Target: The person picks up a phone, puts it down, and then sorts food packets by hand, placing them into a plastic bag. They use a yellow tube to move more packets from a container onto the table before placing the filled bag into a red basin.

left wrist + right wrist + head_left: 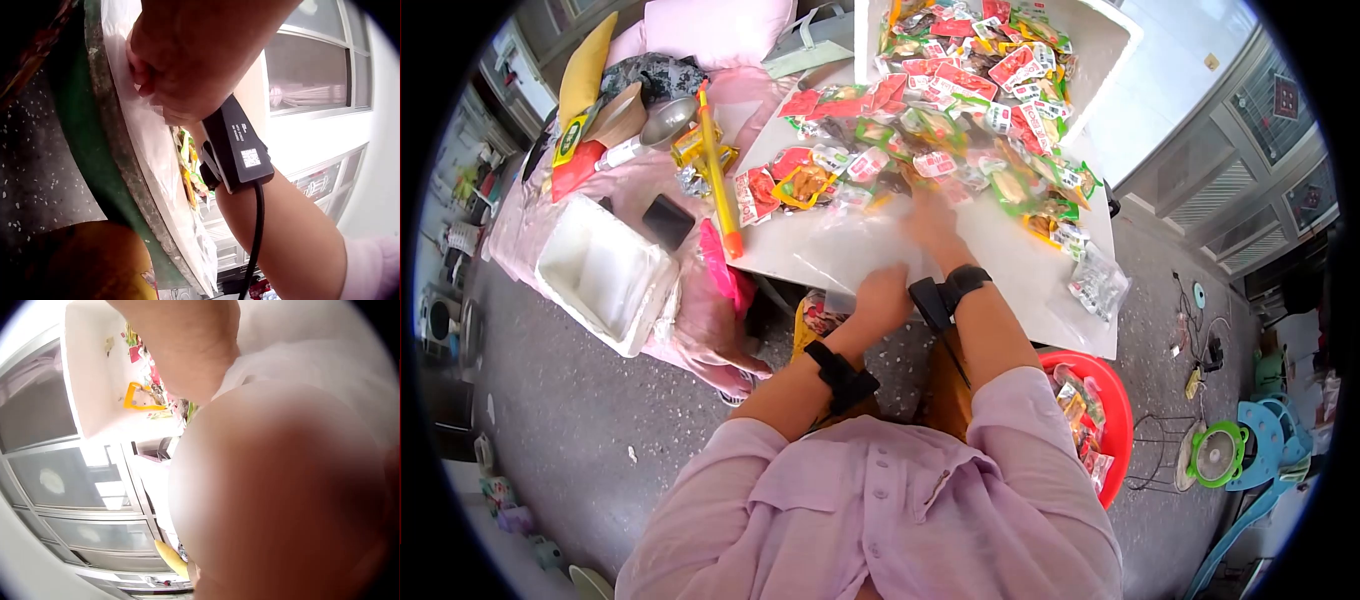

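Note:
My left hand [883, 300] is low over the table's front edge, its fingers curled at the edge of a clear plastic bag [825, 258]. In the left wrist view those fingers [140, 74] bend down onto the thin, see-through plastic [140, 119]. Farther in, my right hand [932, 228] is blurred and reaches to the near side of a heap of small snack packets [935, 130]. Its fingertips are hidden among the packets, and I cannot tell whether they grip one. The right wrist view shows only the back of this hand [194, 344], beside pale film.
A white foam box [1115, 45] spills packets onto the white table [1000, 290]. Another clear bag [1098, 283] lies at the right edge. Below stands a red basin [1115, 400] of packets. On the left are a foam tray [590, 270], a phone [668, 220] and a yellow tube [718, 180].

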Motion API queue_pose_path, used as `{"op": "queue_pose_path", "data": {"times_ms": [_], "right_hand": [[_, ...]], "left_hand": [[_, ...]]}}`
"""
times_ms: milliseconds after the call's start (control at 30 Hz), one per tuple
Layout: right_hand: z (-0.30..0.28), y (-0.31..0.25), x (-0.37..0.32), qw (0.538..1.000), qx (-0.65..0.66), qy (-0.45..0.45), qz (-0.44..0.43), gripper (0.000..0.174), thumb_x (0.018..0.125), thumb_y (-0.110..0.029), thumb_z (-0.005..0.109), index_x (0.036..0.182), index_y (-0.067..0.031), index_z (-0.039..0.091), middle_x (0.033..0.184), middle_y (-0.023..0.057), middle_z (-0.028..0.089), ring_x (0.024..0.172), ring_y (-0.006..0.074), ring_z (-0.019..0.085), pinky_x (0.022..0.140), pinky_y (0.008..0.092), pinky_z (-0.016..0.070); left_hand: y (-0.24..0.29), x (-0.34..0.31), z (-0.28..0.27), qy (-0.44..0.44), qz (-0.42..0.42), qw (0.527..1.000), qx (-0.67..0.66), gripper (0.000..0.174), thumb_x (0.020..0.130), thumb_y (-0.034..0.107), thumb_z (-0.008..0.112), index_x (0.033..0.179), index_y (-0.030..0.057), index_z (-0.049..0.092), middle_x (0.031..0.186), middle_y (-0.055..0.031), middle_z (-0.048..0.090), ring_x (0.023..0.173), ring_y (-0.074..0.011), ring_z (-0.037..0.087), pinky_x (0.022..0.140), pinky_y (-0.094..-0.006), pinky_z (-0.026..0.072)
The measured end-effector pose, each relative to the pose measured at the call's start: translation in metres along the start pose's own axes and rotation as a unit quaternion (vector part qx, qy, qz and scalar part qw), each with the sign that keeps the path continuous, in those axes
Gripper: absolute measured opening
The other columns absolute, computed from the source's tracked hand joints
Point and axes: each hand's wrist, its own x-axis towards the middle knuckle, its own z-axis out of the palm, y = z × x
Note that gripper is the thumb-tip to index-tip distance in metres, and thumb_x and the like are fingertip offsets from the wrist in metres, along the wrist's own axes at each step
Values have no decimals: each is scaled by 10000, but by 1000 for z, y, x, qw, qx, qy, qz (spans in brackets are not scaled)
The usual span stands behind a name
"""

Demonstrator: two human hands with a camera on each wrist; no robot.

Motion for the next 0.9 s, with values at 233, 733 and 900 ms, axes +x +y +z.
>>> {"op": "queue_pose_path", "data": {"times_ms": [233,733,900], "right_hand": [[21,70,13,986,110,105,-65,193,748,-130,399,889,-28,483,784,212,531,779,336,530,667,390,413],[-79,99,-139,927,355,-55,112,257,729,-112,502,959,-1,484,646,67,520,557,114,498,469,248,396],[-69,103,-145,965,252,-43,57,253,707,-120,494,924,10,504,671,91,535,604,149,515,553,275,418]], "left_hand": [[6,0,-3,18,5,1000,0,83,665,122,468,623,51,479,624,-148,521,623,-344,506,588,-446,394],[1,2,5,0,-13,1000,-22,141,736,165,455,703,31,482,652,-179,521,658,-354,506,595,-435,397],[2,4,3,-7,-50,998,-41,140,739,169,450,745,38,497,692,-180,529,683,-355,508,606,-427,400]]}}
